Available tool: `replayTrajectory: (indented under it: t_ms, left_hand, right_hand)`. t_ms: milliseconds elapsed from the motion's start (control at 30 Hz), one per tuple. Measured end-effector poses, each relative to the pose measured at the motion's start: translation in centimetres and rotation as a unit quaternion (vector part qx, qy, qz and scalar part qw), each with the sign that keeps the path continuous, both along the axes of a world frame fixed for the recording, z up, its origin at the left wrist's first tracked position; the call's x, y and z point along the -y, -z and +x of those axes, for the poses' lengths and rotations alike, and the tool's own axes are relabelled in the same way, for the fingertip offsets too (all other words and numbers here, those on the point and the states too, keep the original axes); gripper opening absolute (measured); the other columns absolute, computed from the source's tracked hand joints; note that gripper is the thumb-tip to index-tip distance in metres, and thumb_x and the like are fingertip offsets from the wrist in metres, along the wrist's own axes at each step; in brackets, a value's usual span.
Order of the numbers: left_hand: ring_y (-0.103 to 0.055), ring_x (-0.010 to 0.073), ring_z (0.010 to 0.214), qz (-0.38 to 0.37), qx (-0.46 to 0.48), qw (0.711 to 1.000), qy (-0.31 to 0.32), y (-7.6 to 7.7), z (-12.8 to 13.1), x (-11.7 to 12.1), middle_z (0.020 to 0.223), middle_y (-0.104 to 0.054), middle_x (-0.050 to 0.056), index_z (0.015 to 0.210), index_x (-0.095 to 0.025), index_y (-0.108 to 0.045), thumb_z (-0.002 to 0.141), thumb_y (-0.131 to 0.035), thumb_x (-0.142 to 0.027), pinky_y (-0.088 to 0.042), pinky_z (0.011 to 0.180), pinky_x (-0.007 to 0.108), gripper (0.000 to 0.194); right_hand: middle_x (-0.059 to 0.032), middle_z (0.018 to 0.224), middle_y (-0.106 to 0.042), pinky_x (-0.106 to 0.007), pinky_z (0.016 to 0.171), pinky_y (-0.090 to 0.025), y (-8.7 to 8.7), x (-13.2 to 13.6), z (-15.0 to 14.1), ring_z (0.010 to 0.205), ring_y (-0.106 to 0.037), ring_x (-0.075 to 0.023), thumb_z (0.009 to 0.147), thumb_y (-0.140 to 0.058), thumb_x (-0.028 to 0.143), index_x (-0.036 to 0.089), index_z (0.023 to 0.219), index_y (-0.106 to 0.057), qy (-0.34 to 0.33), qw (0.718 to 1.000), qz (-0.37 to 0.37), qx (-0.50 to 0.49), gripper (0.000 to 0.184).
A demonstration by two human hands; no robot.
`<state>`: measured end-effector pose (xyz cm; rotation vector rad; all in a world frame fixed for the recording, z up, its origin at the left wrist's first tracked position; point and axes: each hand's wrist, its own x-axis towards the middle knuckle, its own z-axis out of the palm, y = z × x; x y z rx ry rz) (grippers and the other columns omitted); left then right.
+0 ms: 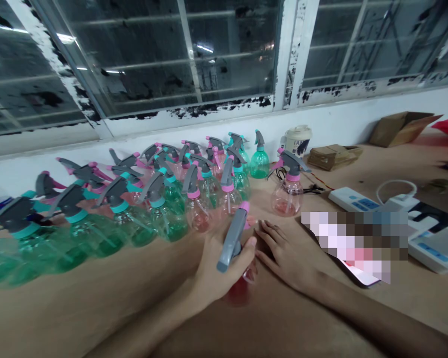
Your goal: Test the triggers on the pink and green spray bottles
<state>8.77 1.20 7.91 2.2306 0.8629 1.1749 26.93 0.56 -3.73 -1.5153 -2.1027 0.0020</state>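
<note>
My left hand [218, 258] is wrapped round the neck of a pink spray bottle with a grey trigger head [233, 236]. The bottle is upright in front of me, and its lower part shows below my fingers. My right hand [283, 248] lies on the table just right of it, fingers stretched out toward the bottle; whether they touch it I cannot tell. Beyond my hands stand a clear pink spray bottle [199, 211] and a green one [168, 221], part of several rows of such bottles. Another pink spray bottle [286, 196] stands apart, behind my right hand.
A phone [366, 276] with a lit, blurred screen lies right of my right hand. Past it are a white power strip [353, 199] with plugs and black cables [313, 189]. A paper cup [297, 139], folded cardboard [332, 156] and an open box [399, 129] stand by the wall.
</note>
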Motion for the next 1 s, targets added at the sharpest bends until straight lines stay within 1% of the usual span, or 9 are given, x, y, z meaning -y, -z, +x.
replayTrajectory:
  t_ms: [167, 267, 433, 600, 733, 800, 867, 933, 1000]
  left_hand:
    - [-0.061, 0.0229, 0.097, 0.0, -0.01, 1.0, 0.014, 0.1, 0.4, -0.1, 0.1, -0.064, 0.007, 0.106, -0.019, -0.058, 0.083, -0.052, -0.019, -0.048, 0.087, 0.041, 0.023]
    - [-0.061, 0.0231, 0.096, -0.013, -0.004, 1.0, 0.015, 0.2, 0.6, -0.3, 0.097, -0.064, 0.007, 0.107, -0.017, -0.057, 0.083, -0.052, -0.019, -0.048, 0.087, 0.041, 0.024]
    - [-0.062, 0.022, 0.087, -0.02, 0.01, 1.0, 0.02, 0.4, 0.7, -0.5, 0.09, -0.062, 0.006, 0.101, -0.019, -0.055, 0.082, -0.052, -0.02, -0.049, 0.085, 0.042, 0.02]
    - [-0.062, 0.0226, 0.09, -0.005, 0.014, 0.999, 0.03, 0.2, 0.7, -0.6, 0.095, -0.062, 0.007, 0.096, -0.02, -0.055, 0.081, -0.051, -0.019, -0.05, 0.083, 0.042, 0.015]
    - [-0.062, 0.0223, 0.089, -0.007, 0.0, 1.0, 0.019, -0.2, 0.7, -0.5, 0.092, -0.063, 0.006, 0.092, -0.022, -0.054, 0.081, -0.051, -0.021, -0.051, 0.082, 0.04, 0.012]
    - [-0.062, 0.0212, 0.083, -0.02, -0.007, 1.0, 0.015, -0.4, 0.7, -0.5, 0.086, -0.063, 0.005, 0.09, -0.022, -0.055, 0.082, -0.05, -0.022, -0.051, 0.077, 0.037, 0.009]
    - [-0.061, 0.0188, 0.073, -0.027, -0.013, 0.999, 0.011, -0.6, 0.7, -0.4, 0.076, -0.062, 0.003, 0.083, -0.021, -0.055, 0.084, -0.049, -0.024, -0.051, 0.07, 0.034, 0.007]
    - [-0.059, 0.0171, 0.065, -0.026, -0.022, 0.999, 0.012, -0.8, 0.7, -0.2, 0.069, -0.059, 0.002, 0.076, -0.021, -0.054, 0.085, -0.048, -0.025, -0.05, 0.065, 0.033, 0.012]
    - [-0.058, 0.017, 0.062, -0.027, -0.031, 0.999, 0.016, -0.9, 0.6, -0.1, 0.067, -0.058, 0.001, 0.072, -0.021, -0.053, 0.085, -0.048, -0.026, -0.049, 0.062, 0.033, 0.014]
  right_hand:
    - [-0.0202, 0.139, -0.043, -0.049, 0.107, -0.032, 0.0, 0.0, 0.0, 0.133, -0.033, -0.0283, 0.091, -0.04, 0.044, 0.008, 0.129, -0.049, -0.001, 1.0, -0.006, 0.009, 0.053]
    - [-0.0205, 0.141, -0.041, -0.049, 0.107, -0.033, -0.1, 0.0, 0.2, 0.134, -0.031, -0.0285, 0.091, -0.04, 0.045, 0.007, 0.13, -0.047, -0.002, 1.0, -0.016, 0.017, 0.055]
    - [-0.02, 0.141, -0.042, -0.048, 0.106, -0.034, -0.3, -0.1, 0.7, 0.132, -0.034, -0.0288, 0.091, -0.04, 0.047, 0.006, 0.13, -0.048, -0.012, 0.999, -0.024, 0.029, 0.057]
    - [-0.0194, 0.138, -0.045, -0.048, 0.105, -0.035, -0.4, -0.2, 1.0, 0.13, -0.039, -0.0288, 0.09, -0.042, 0.045, 0.008, 0.128, -0.05, -0.016, 0.999, -0.012, 0.029, 0.054]
    - [-0.0183, 0.137, -0.047, -0.049, 0.105, -0.035, 0.0, -0.1, 1.0, 0.13, -0.039, -0.0287, 0.09, -0.041, 0.045, 0.011, 0.127, -0.052, -0.018, 1.0, 0.002, 0.018, 0.051]
    - [-0.0175, 0.138, -0.046, -0.05, 0.105, -0.035, 0.1, -0.1, 1.0, 0.131, -0.037, -0.0284, 0.091, -0.041, 0.045, 0.012, 0.13, -0.049, -0.017, 1.0, 0.009, 0.008, 0.051]
    - [-0.0175, 0.139, -0.045, -0.051, 0.105, -0.035, 0.2, 0.0, 0.9, 0.131, -0.036, -0.0283, 0.091, -0.041, 0.045, 0.013, 0.131, -0.048, -0.016, 1.0, 0.011, 0.005, 0.052]
    - [-0.0185, 0.139, -0.044, -0.05, 0.105, -0.035, 0.1, 0.0, 0.9, 0.132, -0.036, -0.0285, 0.091, -0.04, 0.045, 0.011, 0.131, -0.048, -0.017, 1.0, 0.007, 0.011, 0.053]
    - [-0.0197, 0.139, -0.044, -0.049, 0.106, -0.035, -0.1, 0.0, 0.8, 0.132, -0.036, -0.0289, 0.091, -0.039, 0.046, 0.008, 0.13, -0.048, -0.017, 1.0, 0.002, 0.019, 0.055]
